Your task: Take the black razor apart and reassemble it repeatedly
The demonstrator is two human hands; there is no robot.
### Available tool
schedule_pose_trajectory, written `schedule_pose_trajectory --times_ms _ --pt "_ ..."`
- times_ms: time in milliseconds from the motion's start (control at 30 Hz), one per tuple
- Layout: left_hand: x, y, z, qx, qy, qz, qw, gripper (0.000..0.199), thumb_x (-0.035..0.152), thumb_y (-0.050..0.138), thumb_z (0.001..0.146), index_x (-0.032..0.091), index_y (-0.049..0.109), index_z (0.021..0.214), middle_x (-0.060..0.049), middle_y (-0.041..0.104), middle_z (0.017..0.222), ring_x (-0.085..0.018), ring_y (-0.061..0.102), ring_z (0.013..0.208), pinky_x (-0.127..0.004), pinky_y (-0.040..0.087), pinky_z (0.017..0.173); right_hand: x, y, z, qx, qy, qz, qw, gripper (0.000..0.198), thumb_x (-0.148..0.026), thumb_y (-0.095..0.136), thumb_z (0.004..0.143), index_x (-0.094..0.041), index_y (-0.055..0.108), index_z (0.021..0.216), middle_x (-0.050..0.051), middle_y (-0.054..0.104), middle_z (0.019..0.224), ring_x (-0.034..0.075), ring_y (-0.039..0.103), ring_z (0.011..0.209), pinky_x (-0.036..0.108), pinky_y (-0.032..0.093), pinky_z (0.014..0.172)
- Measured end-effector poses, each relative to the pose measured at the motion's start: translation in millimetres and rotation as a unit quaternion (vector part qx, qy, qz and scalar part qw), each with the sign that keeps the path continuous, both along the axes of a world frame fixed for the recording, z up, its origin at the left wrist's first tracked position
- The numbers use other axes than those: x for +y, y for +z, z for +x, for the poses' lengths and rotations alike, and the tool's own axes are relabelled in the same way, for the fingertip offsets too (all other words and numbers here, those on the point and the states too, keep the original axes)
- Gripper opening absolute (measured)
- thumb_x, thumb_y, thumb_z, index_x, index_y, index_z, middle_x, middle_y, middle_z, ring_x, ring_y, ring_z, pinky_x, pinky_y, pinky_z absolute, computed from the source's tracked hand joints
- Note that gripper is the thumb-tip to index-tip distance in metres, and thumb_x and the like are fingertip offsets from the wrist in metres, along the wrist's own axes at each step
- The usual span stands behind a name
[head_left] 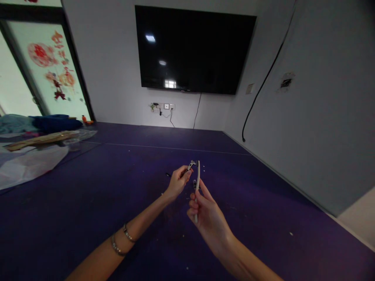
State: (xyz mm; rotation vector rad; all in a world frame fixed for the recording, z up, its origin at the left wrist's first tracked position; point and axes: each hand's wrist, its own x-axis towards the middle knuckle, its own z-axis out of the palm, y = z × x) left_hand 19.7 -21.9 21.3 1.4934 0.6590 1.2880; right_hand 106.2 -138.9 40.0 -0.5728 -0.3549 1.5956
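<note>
Gripping a small metal tool point(191, 165) here in the left hand point(177, 181), clamped round its handle, and pinching a slender white strip point(198, 176) in the right hand point(211, 217), nearly upright above the purple floor point(111, 218)! Holding the tool's head right up beside the strip's upper end, too close to tell whether touching, with white bits point(204, 170) strewn below, and facing a dark television point(193, 50) on the wall point(108, 62).
</note>
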Motion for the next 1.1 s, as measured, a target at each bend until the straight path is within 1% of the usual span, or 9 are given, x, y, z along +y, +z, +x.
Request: schedule_pose_trajectory --times_ms 167,300,367,433,500,633,800,967,1100 --pt "4 0.5 -2 -0.023 0.005 -0.023 0.999 0.028 0.042 0.056 0.076 0.014 0.056 0.082 0.007 0.037 0.053 -0.004 0.030 0.041 -0.018 0.022 0.039 -10 -1 2 -0.034 0.012 -0.010 0.999 0.063 -0.015 0.067 0.066 -0.026 0.048 0.125 -0.004 0.052 0.062 0.005 0.040 0.047 0.016 0.029 0.044" --pt "9 -4.3 -4 -0.027 -0.014 -0.023 0.999 0.032 0.045 0.051 0.078 0.013 0.058 0.082 0.006 0.041 0.051 -0.005 0.034 0.039 -0.019 0.024 0.039 3 11 20 -0.110 -0.036 0.060 0.991 0.056 -0.021 0.063 0.070 -0.026 0.049 0.123 -0.005 0.052 0.062 0.006 0.037 0.044 0.018 0.025 0.042" --pt "10 -6.2 -4 -0.028 -0.026 -0.024 0.999 0.035 0.046 0.049 0.078 0.013 0.058 0.084 0.005 0.043 0.051 -0.006 0.036 0.039 -0.019 0.027 0.040 18 15 34 -0.180 -0.090 0.110 0.973 0.048 -0.029 0.061 0.074 -0.025 0.051 0.121 -0.005 0.051 0.061 0.006 0.035 0.043 0.019 0.023 0.041" --pt "10 -6.9 -3 -0.034 -0.038 -0.035 0.998 0.037 0.049 0.049 0.078 0.014 0.058 0.085 0.005 0.043 0.052 -0.006 0.037 0.040 -0.020 0.031 0.042 35 15 51 -0.269 -0.149 0.156 0.939 0.040 -0.039 0.056 0.078 -0.022 0.056 0.115 -0.005 0.049 0.059 0.006 0.032 0.042 0.020 0.021 0.040" --pt "9 -7.0 -2 -0.044 -0.052 -0.055 0.996 0.037 0.050 0.050 0.077 0.015 0.057 0.086 0.006 0.040 0.052 -0.006 0.035 0.041 -0.020 0.033 0.042 51 11 68 -0.376 -0.196 0.184 0.887 0.039 -0.048 0.048 0.082 -0.017 0.065 0.097 -0.005 0.043 0.051 0.007 0.029 0.041 0.021 0.019 0.040" --pt "5 -7.1 -1 -0.061 -0.092 -0.118 0.987 0.032 0.046 0.053 0.077 0.015 0.055 0.085 0.008 0.033 0.051 -0.005 0.028 0.040 -0.017 0.025 0.038 75 -8 97 -0.571 -0.227 0.168 0.771 0.060 -0.059 0.036 0.083 -0.015 0.057 0.049 -0.003 0.033 0.041 0.008 0.032 0.040 0.023 0.023 0.043" --pt "2 -10.0 -2 -0.096 -0.153 -0.150 0.972 0.031 0.044 0.052 0.077 0.014 0.053 0.074 0.009 0.027 0.048 -0.003 0.019 0.037 -0.017 0.013 0.035 85 -26 107 -0.706 -0.217 0.124 0.662 0.061 -0.060 0.036 0.082 -0.017 0.046 0.040 -0.001 0.038 0.036 0.010 0.038 0.037 0.024 0.024 0.042" --pt "-2 -12.9 0 -0.116 -0.198 -0.168 0.959 0.032 0.046 0.054 0.076 0.015 0.049 0.069 0.009 0.025 0.046 -0.003 0.016 0.035 -0.015 0.010 0.033 88 -27 103 -0.753 -0.227 0.144 0.601 0.061 -0.057 0.034 0.084 -0.017 0.044 0.039 0.000 0.040 0.037 0.010 0.039 0.037 0.024 0.025 0.044" --pt "-7 -12.3 2 -0.142 -0.216 -0.165 0.952 0.032 0.044 0.054 0.077 0.015 0.047 0.068 0.009 0.023 0.045 -0.003 0.016 0.035 -0.014 0.010 0.033 92 -35 109 -0.757 -0.237 0.147 0.591 0.060 -0.056 0.035 0.084 -0.017 0.043 0.038 0.000 0.039 0.036 0.010 0.038 0.037 0.024 0.024 0.043"
